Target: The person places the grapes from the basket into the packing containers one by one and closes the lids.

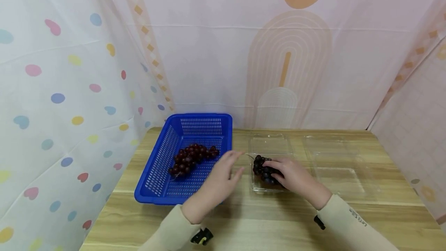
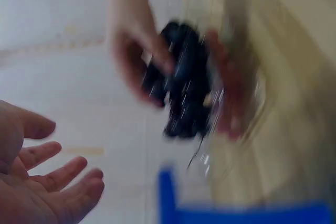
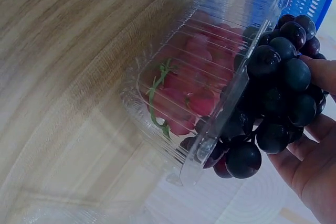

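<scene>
My right hand (image 1: 296,175) grips a bunch of dark grapes (image 1: 259,164), its thumb and fingers around the berries. The bunch is at the opening of a clear plastic clamshell box (image 1: 265,190), whose lid lies folded back. Inside the box, the right wrist view shows red grapes (image 3: 191,87) with a green stem, and the dark bunch partly overlaps the box rim. My left hand (image 1: 214,185) holds nothing; its fingers are spread in the air by the right side of a blue basket (image 1: 228,131). A thin stem pokes out from the dark bunch toward that hand.
A bunch of red grapes (image 1: 189,159) lies in the blue basket at left. To the right, another clear plastic box (image 1: 339,169) lies opened on the wooden table (image 1: 258,224). Patterned cloth (image 1: 205,61) hangs behind the table and at its sides.
</scene>
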Demonstrator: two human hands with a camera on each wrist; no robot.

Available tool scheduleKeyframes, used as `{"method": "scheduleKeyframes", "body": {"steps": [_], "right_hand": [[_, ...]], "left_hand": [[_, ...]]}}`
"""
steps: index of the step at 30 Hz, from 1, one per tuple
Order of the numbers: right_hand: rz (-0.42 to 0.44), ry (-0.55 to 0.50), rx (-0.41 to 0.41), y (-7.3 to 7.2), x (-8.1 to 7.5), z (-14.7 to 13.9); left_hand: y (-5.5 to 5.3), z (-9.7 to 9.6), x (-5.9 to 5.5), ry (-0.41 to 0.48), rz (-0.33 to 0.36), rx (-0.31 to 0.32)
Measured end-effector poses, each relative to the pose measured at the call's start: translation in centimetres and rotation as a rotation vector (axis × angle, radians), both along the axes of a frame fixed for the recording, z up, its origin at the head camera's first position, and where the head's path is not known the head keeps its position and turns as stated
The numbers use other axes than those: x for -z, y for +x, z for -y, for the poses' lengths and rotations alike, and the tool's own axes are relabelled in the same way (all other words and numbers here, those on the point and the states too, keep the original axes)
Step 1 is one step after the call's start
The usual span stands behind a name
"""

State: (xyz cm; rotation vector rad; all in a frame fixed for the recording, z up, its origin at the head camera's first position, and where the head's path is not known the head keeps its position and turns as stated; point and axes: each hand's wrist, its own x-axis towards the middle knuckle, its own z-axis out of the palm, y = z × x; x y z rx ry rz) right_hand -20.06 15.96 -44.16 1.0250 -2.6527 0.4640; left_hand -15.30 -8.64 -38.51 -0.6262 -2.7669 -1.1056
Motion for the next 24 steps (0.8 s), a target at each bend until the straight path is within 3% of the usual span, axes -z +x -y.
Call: {"method": "scheduleKeyframes", "body": {"steps": [3,7,17,24], "right_hand": [[0.013,0.004,0.000,0.0,0.1,0.1],[0.041,0.015,0.009,0.0,0.2,0.1],[0.032,0.020,0.023,0.2,0.3,0.2],[-0.013,0.052,0.015,0.5,0.5,0.5]], "left_hand": [[0.2,-1.8,1.0,-0.072,0.049,0.045],[0.0,-3.7,2.7,-0.074,0.080,0.047],[-1.2,-6.0,7.7,0.128,0.129,-0.109],[-1.9,-6.4,9.3,0.285,0.236,-0.211]]}}
